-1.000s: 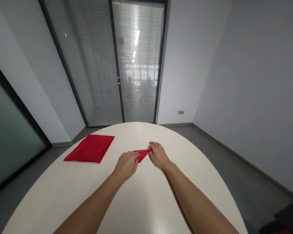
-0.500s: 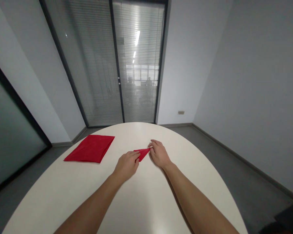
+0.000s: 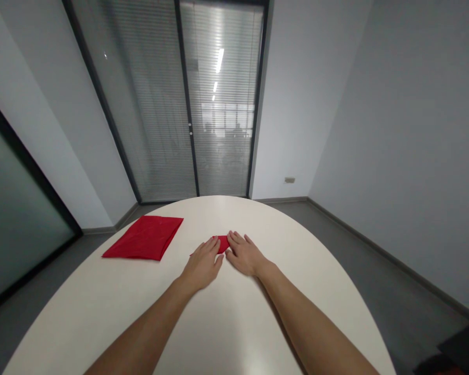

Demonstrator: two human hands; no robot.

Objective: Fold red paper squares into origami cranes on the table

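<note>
A small folded red cloth [image 3: 222, 242] lies on the white oval table [image 3: 219, 323], mostly covered by my two hands. My left hand [image 3: 201, 263] lies flat on its left part, fingers stretched out. Flat on the cloth's right part rests my right hand [image 3: 243, 253], fingers extended and side by side with the left. Only a small strip of red shows between and above the fingertips.
A larger folded red cloth [image 3: 145, 237] lies at the table's far left. Beyond the table stand glass doors with blinds [image 3: 187, 104] and grey walls. The table's curved far edge [image 3: 226, 198] is close behind the hands.
My right hand has moved left and flattened onto the small red cloth, and my left hand has opened flat. The cloth now shows far less than before.
</note>
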